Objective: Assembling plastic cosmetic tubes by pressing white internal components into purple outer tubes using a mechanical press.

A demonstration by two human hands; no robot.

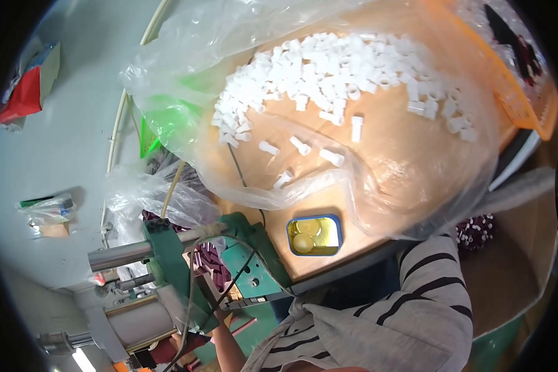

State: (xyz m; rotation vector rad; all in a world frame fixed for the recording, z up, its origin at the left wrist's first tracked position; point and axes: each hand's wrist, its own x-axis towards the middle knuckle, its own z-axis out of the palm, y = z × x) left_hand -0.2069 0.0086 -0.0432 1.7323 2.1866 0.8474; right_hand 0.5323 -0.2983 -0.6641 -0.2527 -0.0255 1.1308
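Observation:
My left forearm [227, 343] reaches up behind a green machine press [189, 273], which hides the hand. On the right, my striped sleeve [437, 266] runs up to the table edge beneath a clear plastic bag [403, 217]; my right hand does not show. Many small white plastic tubes with wider ends [328, 68] lie heaped on the bag's plastic, with several loose ones nearer me. An open blue-rimmed tin [314, 235] with yellowish insides stands on the wooden table [294, 263] beside the press.
An orange plastic basket [508, 87] stands at the far right. Below it, a cardboard box [508, 266] holds dark red pieces with white ends [475, 231]. Dark red tubes [212, 266] lie behind the press. A green basket [147, 137] and pale hose [115, 133] are at left.

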